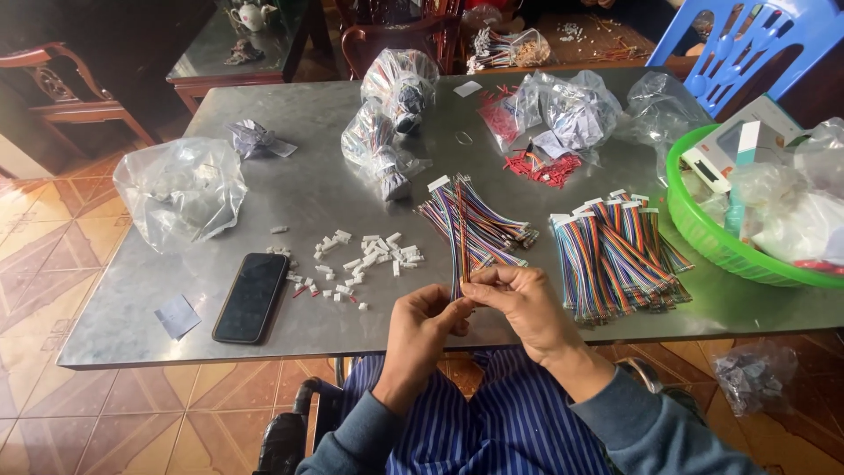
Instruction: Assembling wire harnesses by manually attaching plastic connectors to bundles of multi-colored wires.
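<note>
My left hand and my right hand meet at the table's near edge, both pinching the lower end of a multicoloured ribbon cable that runs up to a white connector. Behind it lies a loose pile of similar cables. A neat stack of rainbow cables lies right of my right hand. Several small white connectors are scattered left of my hands.
A black phone lies at the front left of the grey table. Clear plastic bags and red parts sit farther back. A green basket holds boxes at the right. A blue chair stands behind.
</note>
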